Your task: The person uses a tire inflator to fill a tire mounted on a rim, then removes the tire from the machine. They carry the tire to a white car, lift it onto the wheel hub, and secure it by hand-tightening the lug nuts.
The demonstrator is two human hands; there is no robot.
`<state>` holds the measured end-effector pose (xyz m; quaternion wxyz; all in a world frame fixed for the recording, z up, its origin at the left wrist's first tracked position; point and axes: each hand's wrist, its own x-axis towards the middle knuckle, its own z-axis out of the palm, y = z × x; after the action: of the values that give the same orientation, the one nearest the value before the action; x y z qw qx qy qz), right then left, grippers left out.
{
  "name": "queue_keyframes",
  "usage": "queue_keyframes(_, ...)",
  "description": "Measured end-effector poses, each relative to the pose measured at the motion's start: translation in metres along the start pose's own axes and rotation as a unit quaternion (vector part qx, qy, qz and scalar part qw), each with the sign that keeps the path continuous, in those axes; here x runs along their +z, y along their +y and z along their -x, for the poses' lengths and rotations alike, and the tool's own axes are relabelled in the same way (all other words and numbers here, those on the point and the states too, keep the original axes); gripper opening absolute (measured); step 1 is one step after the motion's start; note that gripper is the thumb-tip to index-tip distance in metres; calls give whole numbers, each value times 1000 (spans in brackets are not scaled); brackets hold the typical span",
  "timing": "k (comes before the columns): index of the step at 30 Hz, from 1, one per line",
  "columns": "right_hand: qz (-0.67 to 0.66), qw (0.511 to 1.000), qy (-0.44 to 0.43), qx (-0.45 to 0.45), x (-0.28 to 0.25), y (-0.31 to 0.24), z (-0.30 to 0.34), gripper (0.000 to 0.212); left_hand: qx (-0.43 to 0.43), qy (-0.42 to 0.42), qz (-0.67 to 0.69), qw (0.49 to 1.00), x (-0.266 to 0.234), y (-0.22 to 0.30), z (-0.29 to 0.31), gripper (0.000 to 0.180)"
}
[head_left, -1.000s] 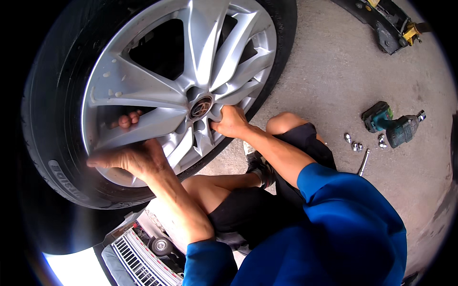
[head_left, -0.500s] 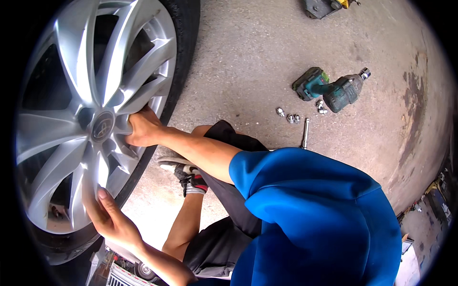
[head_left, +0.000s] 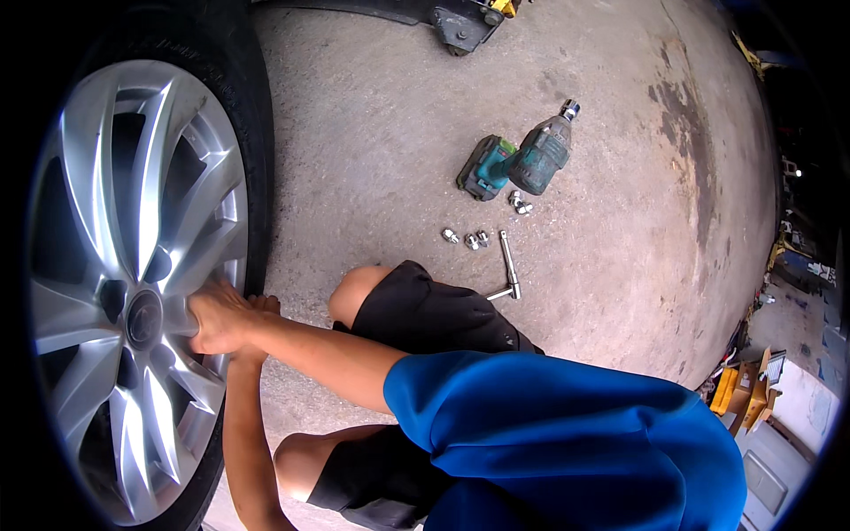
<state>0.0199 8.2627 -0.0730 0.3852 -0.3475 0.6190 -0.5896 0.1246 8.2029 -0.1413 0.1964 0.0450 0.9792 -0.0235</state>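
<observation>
A car wheel with a silver multi-spoke rim (head_left: 164, 199) and black tire (head_left: 257, 133) stands at the left. My right hand (head_left: 220, 317) is closed around a spoke beside the round centre cap (head_left: 143, 320), its fingertips hidden in the rim opening. My left hand (head_left: 264, 305) sits just under my right wrist, by the tire's edge. Its visible fingers are curled, but my right forearm covers much of the hand and what it may hold.
On the concrete floor lie a teal cordless impact wrench (head_left: 540, 157) with a socket, several chrome lug nuts (head_left: 472, 241) and a chrome T-shaped wrench (head_left: 508, 265). A dark metal jack part (head_left: 465, 26) is at the far edge. Cardboard boxes (head_left: 753, 389) stand at right.
My left hand has left the lower spokes and moved up beside my right wrist. My right hand stays on the spoke. The view has shifted, so the wheel and tools appear farther left.
</observation>
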Motion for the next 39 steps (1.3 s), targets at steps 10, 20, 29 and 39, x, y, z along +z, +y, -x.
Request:
queue_keyframes(10, -18, 999, 25, 13, 7, -1, 4, 36, -3, 144, -171, 975, 43, -8, -6, 14)
queue_keyframes(20, -143, 948, 269, 92, -139, 101, 137, 33, 21, 149, -117, 982, 21, -8, -8, 15)
queue_keyframes(29, -54, 527, 847, 42, -275, 108, 262, 39, 35, 144, -135, 980, 26, -9, -9, 17)
queue_keyframes(39, -165, 807, 559, 94, -439, 51, 211, 28, 39, 155, -124, 979, 23, -10, -15, 17)
